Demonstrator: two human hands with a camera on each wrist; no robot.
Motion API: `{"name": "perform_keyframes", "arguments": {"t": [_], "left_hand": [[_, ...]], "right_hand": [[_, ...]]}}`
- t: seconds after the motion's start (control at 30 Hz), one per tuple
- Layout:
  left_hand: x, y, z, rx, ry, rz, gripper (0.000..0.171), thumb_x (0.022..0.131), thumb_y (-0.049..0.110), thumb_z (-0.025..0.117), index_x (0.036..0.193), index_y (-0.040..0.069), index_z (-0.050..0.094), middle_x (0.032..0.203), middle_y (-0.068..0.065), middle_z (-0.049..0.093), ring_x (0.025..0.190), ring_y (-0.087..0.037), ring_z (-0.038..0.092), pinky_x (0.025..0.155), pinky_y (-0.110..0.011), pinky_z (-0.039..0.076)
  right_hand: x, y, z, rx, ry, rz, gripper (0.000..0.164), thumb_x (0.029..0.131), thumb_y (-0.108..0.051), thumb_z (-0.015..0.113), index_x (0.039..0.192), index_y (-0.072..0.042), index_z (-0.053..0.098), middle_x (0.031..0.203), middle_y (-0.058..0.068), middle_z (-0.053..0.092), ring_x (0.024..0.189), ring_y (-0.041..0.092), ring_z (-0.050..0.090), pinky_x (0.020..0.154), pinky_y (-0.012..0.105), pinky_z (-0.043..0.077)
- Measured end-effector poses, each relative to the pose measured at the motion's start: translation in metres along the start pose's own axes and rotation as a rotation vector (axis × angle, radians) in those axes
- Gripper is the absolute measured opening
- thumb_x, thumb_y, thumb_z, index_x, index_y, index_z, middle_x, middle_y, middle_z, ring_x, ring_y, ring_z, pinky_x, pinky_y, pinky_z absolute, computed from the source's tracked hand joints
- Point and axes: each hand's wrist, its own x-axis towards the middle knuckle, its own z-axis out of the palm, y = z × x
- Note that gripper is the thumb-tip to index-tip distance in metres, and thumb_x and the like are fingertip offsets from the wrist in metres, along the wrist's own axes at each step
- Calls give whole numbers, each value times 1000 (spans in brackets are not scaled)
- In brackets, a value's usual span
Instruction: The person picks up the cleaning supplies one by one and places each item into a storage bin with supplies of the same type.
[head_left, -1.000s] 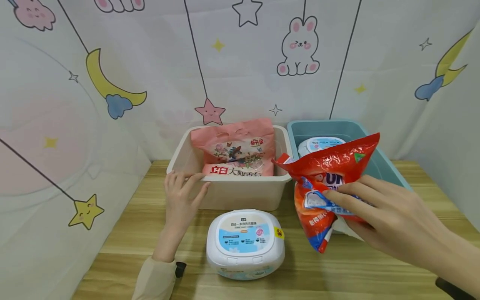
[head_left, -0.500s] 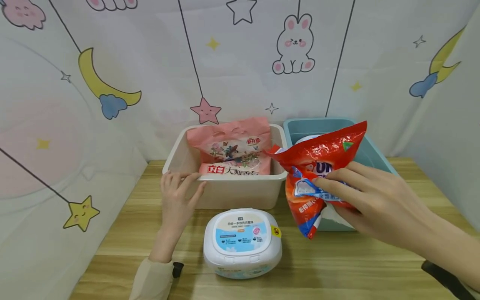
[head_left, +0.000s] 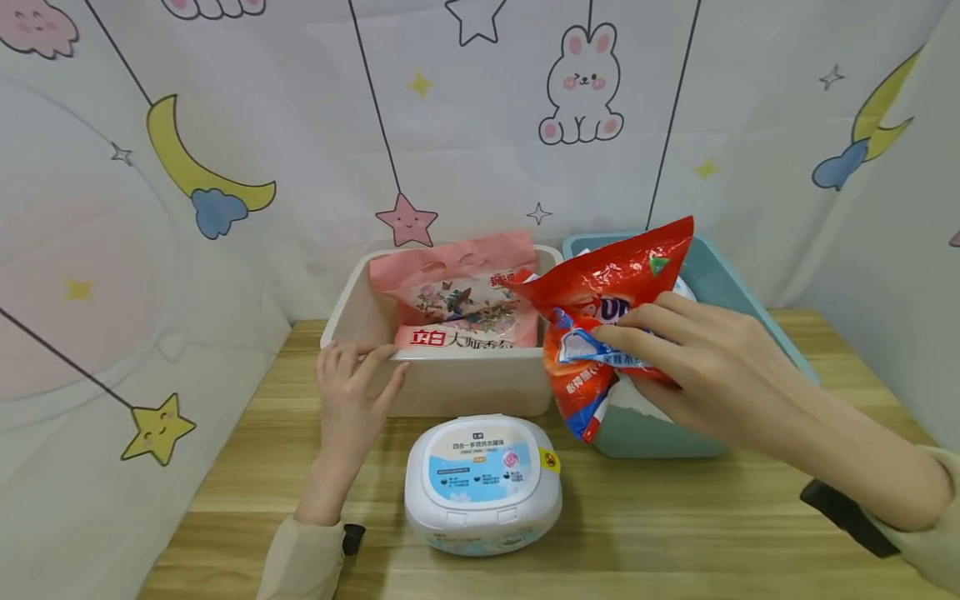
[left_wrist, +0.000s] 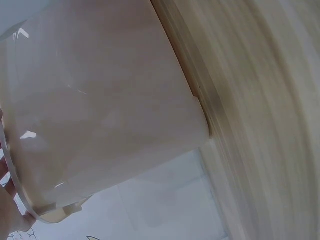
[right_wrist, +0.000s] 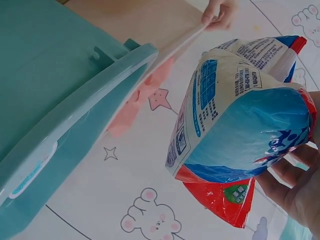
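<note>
My right hand (head_left: 705, 367) grips a red bag of laundry detergent (head_left: 615, 275) with blue and white print, raised above the front of the blue bin (head_left: 738, 308). In the right wrist view the bag's blue and white back (right_wrist: 245, 125) faces the camera, with fingers around its edge. My left hand (head_left: 348, 392) holds the front rim of the white bin (head_left: 472, 387) near its left corner. Inside that bin stands a pink bag (head_left: 465, 292). A white lidded box of laundry pods (head_left: 483, 483) sits on the table before the white bin.
Both bins stand side by side on a wood-grain table (head_left: 660, 533) against a patterned cloth backdrop (head_left: 480, 150). Another white box (right_wrist: 35, 170) lies inside the blue bin, mostly hidden behind the bag in the head view.
My right hand has carried the red bag left and slightly up, toward the white bin. The left hand keeps its place on the rim. The view has shifted a little.
</note>
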Motion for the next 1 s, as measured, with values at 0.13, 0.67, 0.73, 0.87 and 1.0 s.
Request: {"name": "perform_keyframes", "arguments": {"t": [0.13,0.67,0.73,0.87,1.0], "left_hand": [[0,0,0,-6,7,3,24,76,14,79,97,7,70,92,-13,60,89,-33,48,101,-59,30],[1,0,-1,-10,11,9,23,76,14,79,97,7,71,91,-13,59,89,-33,48,100,-59,30],[1,0,-1,-9,12,11,23,76,14,79,97,7,71,91,-13,59,89,-33,49,100,-59,31],[1,0,-1,-5,12,11,24,76,13,79,97,6,70,91,-13,60,89,-33,49,100,-59,30],[1,0,-1,-3,9,13,24,76,15,79,97,6,70,91,-13,60,89,-33,49,100,-60,30]], "right_hand": [[6,1,4,-4,0,15,54,62,-11,85,114,-12,69,97,5,70,88,20,62,64,39,58],[24,18,19,-7,-33,64,38,70,-11,80,106,-10,70,97,7,71,88,23,63,66,39,58],[26,19,20,-2,-38,73,37,70,-11,80,106,-9,70,98,7,70,88,23,63,66,39,58],[29,22,24,11,-43,89,37,71,-12,80,106,-9,70,98,7,70,88,22,63,63,38,57],[33,27,29,18,-42,105,35,72,-12,80,106,-10,71,98,7,70,88,22,62,60,37,56]]}}
